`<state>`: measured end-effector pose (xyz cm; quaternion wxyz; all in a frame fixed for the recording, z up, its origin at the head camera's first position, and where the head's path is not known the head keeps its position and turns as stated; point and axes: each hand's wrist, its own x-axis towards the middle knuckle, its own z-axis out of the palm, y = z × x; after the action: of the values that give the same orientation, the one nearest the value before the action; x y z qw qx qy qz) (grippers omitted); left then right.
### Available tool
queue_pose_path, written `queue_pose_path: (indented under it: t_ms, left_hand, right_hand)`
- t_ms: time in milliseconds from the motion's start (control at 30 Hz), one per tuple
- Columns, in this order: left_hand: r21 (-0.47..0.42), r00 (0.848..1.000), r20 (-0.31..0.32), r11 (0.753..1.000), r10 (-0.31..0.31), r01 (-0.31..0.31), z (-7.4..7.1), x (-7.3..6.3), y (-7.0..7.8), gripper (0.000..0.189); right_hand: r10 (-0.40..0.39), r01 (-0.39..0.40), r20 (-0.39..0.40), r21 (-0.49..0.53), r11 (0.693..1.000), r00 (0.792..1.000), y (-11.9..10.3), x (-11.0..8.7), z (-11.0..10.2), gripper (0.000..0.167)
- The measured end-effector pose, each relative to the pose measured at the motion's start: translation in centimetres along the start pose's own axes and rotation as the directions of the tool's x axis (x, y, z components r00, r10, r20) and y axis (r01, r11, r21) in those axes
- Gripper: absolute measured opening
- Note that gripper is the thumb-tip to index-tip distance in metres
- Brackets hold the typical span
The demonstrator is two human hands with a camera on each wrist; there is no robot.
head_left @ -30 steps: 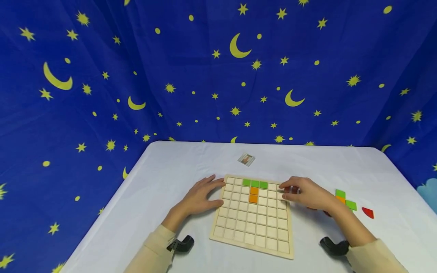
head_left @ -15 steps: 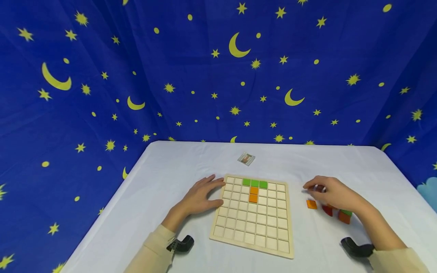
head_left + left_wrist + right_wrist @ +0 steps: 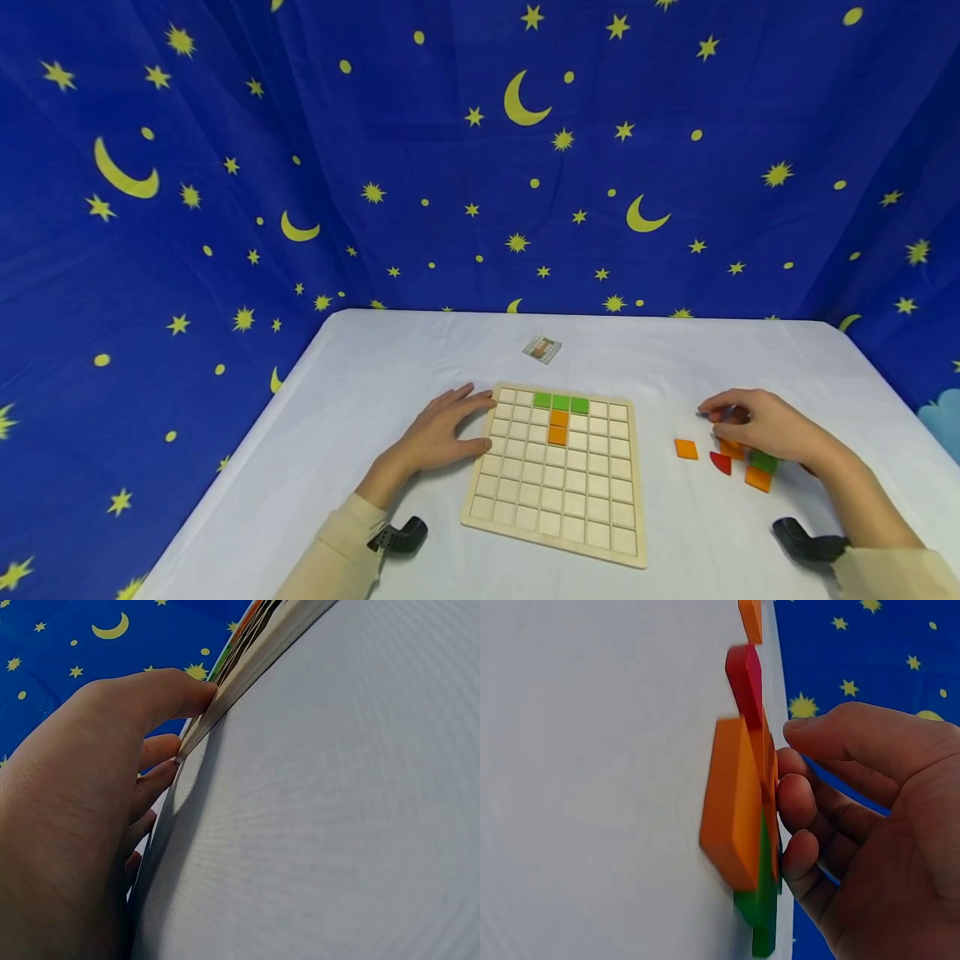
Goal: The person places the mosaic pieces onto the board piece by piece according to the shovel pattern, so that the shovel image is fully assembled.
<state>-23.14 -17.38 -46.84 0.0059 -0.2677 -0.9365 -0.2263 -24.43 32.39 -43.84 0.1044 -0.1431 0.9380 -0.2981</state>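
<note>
A wooden grid board [image 3: 551,502] lies mid-table, a row of green square tiles [image 3: 561,403] in its top row and orange tiles [image 3: 558,436] stacked below the middle one. My left hand [image 3: 442,431] rests at the board's left edge, fingertips and thumb on the rim; the left wrist view shows the fingertips against the board's side. Over the loose tiles at right hovers my right hand [image 3: 776,427], fingers loosely bent, with no tile visible between thumb and fingers in the right wrist view. Beneath it lie an orange tile [image 3: 724,799], a green tile [image 3: 763,900] and a red rounded piece [image 3: 744,679].
A single orange tile [image 3: 686,449] lies between the board and the pile. Behind the board is a small patterned card [image 3: 542,349]. White cloth [image 3: 375,358] covers the table, and a blue star-print curtain [image 3: 450,150] hangs behind it.
My right hand has moved right, from the board's upper right edge to the loose tiles. A lone orange tile and other pieces formerly under the arm now show. The left hand stays put.
</note>
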Motion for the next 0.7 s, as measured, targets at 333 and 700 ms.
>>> queue_pose_path:
  t_ms: [333, 700]
  left_hand:
    - [-0.005, 1.000, -0.008, 1.000, 0.010, -0.010, -0.13, 0.05, -0.03, 0.064]
    - [-0.001, 1.000, 0.008, 1.000, -0.016, 0.016, 0.04, 0.11, -0.06, 0.064]
  right_hand:
    - [-0.006, 0.006, 0.016, -0.002, 1.000, 1.000, 0.60, -0.52, -0.82, 0.036]
    - [0.015, -0.015, 0.001, -0.026, 1.000, 1.000, 1.10, -0.48, -0.78, 0.037]
